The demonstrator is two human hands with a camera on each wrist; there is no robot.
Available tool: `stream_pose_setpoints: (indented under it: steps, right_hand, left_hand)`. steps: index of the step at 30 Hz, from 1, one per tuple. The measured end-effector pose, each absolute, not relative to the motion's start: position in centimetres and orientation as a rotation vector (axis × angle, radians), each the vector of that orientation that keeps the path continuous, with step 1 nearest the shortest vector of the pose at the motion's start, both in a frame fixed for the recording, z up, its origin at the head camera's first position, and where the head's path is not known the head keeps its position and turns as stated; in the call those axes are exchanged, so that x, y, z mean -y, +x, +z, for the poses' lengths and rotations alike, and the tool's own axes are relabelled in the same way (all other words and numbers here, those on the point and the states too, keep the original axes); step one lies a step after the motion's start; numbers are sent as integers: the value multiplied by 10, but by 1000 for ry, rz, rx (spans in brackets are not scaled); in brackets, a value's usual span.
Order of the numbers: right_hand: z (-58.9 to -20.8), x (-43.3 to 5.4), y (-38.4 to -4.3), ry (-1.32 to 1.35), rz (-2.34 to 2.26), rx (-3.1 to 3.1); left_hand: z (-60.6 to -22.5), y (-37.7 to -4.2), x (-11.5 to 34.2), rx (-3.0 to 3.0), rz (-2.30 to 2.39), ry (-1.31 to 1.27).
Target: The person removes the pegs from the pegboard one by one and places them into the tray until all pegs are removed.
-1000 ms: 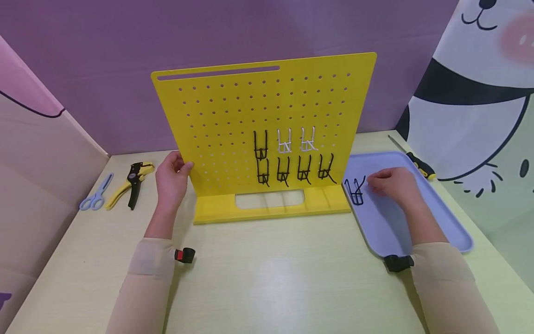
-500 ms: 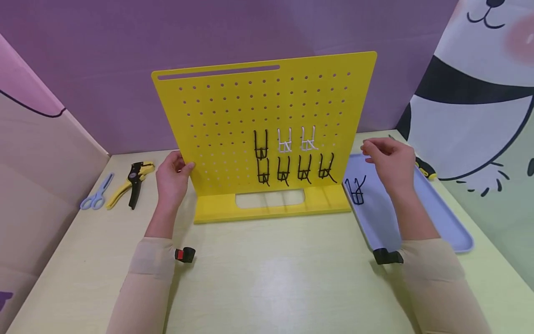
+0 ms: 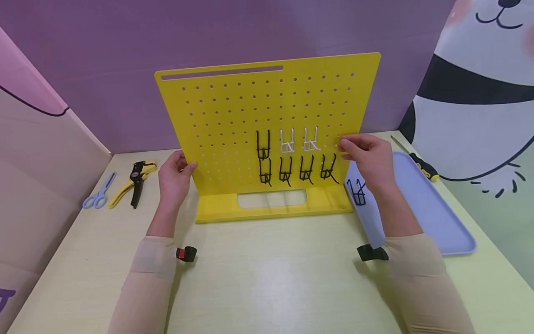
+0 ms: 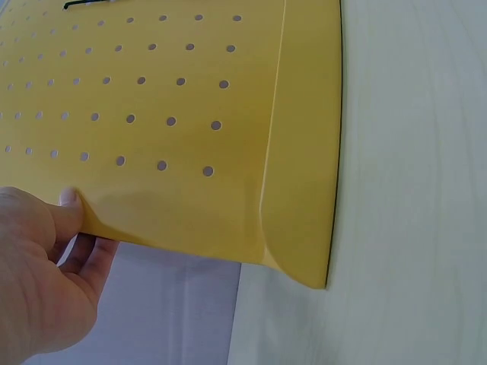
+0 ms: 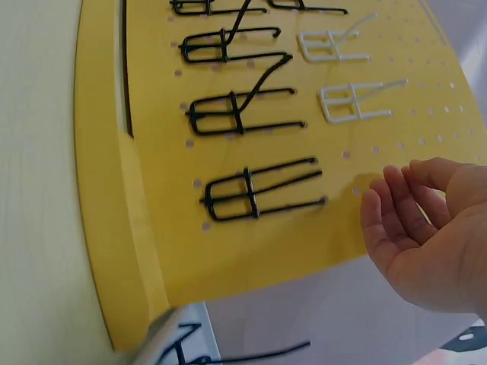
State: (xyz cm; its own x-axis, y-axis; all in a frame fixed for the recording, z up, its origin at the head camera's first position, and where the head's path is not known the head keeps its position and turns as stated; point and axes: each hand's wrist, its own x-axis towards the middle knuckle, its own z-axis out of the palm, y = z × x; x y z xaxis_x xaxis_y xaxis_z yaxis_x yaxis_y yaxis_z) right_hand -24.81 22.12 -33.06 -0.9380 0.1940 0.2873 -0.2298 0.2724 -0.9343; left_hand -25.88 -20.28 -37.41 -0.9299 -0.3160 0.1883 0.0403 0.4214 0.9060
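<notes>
My left hand [image 3: 174,178] grips the left edge of a yellow pegboard [image 3: 225,171], thumb on the front and fingers behind. The board stands upright on its base. Beside its right edge is my right hand [image 3: 369,160], fingers bent and fingertips close together over the face; I cannot tell whether they pinch something small. Several black wire hooks [image 5: 262,190] and two white wire hooks [image 5: 354,103] hang on the board. The right fingertips are just past the end black hook in the right wrist view.
A lavender tray [image 3: 442,218] at the right carries one loose black hook [image 3: 358,192], partly behind the right hand. A screwdriver [image 3: 423,167] lies along the tray's far side. At the left lie blue scissors [image 3: 99,192] and a yellow-and-black wire stripper [image 3: 135,178].
My right hand has risen from over the tray and moved left to the board's right edge. The left hand keeps its grip; the hooks on the board look unchanged.
</notes>
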Motion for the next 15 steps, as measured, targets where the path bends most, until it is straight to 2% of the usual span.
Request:
stream_pose_setpoints:
  steps: [15]
  right_hand:
    - [-331,-187,-254,109,1772,2184]
  left_hand:
    - [-375,-259,205,2353,-1537,218]
